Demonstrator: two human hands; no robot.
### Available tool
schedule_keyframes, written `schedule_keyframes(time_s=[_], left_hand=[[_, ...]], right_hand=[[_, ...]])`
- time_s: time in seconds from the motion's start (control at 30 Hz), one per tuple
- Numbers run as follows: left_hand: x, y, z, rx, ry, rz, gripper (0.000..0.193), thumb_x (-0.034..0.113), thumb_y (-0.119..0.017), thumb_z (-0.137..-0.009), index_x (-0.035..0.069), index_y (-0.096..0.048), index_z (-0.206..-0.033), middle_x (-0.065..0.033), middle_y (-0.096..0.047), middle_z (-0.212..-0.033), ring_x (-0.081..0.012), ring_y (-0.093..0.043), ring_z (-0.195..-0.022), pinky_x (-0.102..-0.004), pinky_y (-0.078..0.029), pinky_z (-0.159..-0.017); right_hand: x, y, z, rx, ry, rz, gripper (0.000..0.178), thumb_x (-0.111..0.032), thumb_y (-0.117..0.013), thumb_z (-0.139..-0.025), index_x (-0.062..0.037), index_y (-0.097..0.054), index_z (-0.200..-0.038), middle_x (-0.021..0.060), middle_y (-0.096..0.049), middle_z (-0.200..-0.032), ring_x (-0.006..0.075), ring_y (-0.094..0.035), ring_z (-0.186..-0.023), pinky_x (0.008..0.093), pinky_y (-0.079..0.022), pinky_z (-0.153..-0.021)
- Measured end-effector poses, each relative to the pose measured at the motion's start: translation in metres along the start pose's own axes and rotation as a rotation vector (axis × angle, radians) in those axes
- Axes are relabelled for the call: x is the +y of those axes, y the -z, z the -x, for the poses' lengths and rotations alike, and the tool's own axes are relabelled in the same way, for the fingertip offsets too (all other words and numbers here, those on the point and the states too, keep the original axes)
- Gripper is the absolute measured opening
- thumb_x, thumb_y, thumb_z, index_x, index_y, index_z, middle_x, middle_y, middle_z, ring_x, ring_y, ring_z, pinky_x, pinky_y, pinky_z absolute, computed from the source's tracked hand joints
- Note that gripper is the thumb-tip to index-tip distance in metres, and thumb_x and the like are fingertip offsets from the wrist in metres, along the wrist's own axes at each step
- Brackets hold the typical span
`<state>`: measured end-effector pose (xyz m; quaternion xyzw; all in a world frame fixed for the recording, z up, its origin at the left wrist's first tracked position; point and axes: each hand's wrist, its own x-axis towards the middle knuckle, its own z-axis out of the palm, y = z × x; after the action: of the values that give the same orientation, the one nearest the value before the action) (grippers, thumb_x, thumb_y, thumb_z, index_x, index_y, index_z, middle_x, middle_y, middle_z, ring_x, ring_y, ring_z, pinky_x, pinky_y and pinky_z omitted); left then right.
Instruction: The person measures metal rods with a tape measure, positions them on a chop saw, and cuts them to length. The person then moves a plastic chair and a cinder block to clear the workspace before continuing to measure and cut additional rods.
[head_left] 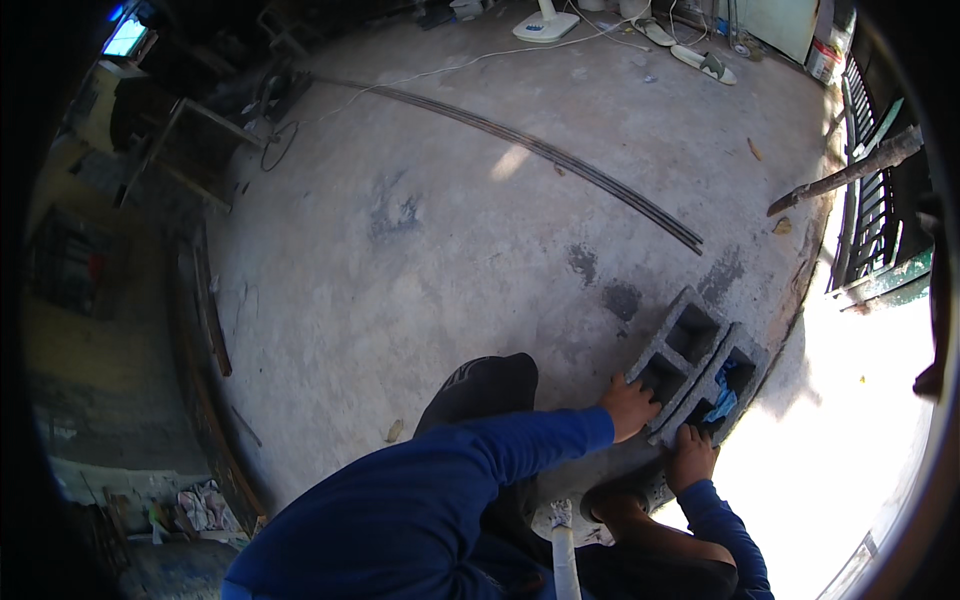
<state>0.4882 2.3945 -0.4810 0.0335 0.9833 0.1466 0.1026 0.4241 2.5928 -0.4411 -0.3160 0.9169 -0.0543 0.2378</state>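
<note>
Two grey hollow concrete blocks lie side by side at the right, their openings facing up. My left hand (630, 408) grips the near left corner of the left concrete block (669, 347), with fingers curled over its rim toward the near hollow. At the near end of the right concrete block (752, 383), my right hand (693, 460) has its fingers hooked over the edge. A crumpled blue piece of cloth or plastic (722, 399) sits in the right block's hollows. Both palms are hidden.
Long thin metal rods (540, 147) lie across the concrete floor (330, 290). A wooden pole (850, 172) leans in at the right, near a slatted gate. Slippers (703, 65) and a white cable (470, 62) lie farther off. A white pole (565, 560) stands by my legs.
</note>
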Motion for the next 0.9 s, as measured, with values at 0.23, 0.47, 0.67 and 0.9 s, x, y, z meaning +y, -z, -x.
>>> schedule_keyframes(time_s=[0.23,0.47,0.67,0.9], left_hand=[[-0.0009,-0.0011,0.0006,0.008,-0.009,0.001,0.024,0.019,-0.062,-0.086,0.019,-0.069,-0.110,-0.0072,-0.066,-0.107,-0.0275,-0.062,-0.106,-0.0564,-0.040,-0.082],[0.0012,-0.0019,-0.0009,0.021,-0.005,0.018,0.019,0.019,-0.058,-0.089,0.018,-0.069,-0.104,-0.0093,-0.067,-0.107,-0.0292,-0.063,-0.108,-0.0600,-0.040,-0.083],[0.0007,-0.0036,0.0004,0.031,0.001,-0.019,0.021,0.020,-0.063,-0.085,0.020,-0.069,-0.105,-0.0072,-0.067,-0.107,-0.0277,-0.062,-0.106,-0.0557,-0.041,-0.081],[0.0011,-0.0011,0.0009,0.041,-0.002,-0.030,0.023,0.019,-0.066,-0.083,0.020,-0.069,-0.105,-0.0061,-0.066,-0.105,-0.0276,-0.062,-0.105,-0.0538,-0.042,-0.079]], right_hand=[[0.0010,0.0009,-0.0007,0.000,0.021,0.016,0.040,-0.029,-0.078,-0.081,-0.0077,-0.056,-0.107,0.0111,-0.065,-0.117,0.0377,-0.057,-0.120,0.0609,-0.044,-0.095],[0.0066,0.0010,-0.0009,-0.032,0.049,0.005,0.042,-0.028,-0.076,-0.082,-0.0078,-0.055,-0.112,0.0119,-0.064,-0.120,0.0386,-0.056,-0.121,0.0625,-0.044,-0.095],[0.0084,0.0017,-0.0010,-0.064,0.066,0.002,0.042,-0.027,-0.076,-0.082,-0.0070,-0.054,-0.112,0.0117,-0.063,-0.118,0.0384,-0.056,-0.120,0.0636,-0.044,-0.095],[0.0044,0.0053,0.0006,-0.011,0.074,0.003,0.038,-0.025,-0.076,-0.082,-0.0073,-0.054,-0.107,0.0111,-0.064,-0.114,0.0375,-0.058,-0.116,0.0639,-0.045,-0.094]])
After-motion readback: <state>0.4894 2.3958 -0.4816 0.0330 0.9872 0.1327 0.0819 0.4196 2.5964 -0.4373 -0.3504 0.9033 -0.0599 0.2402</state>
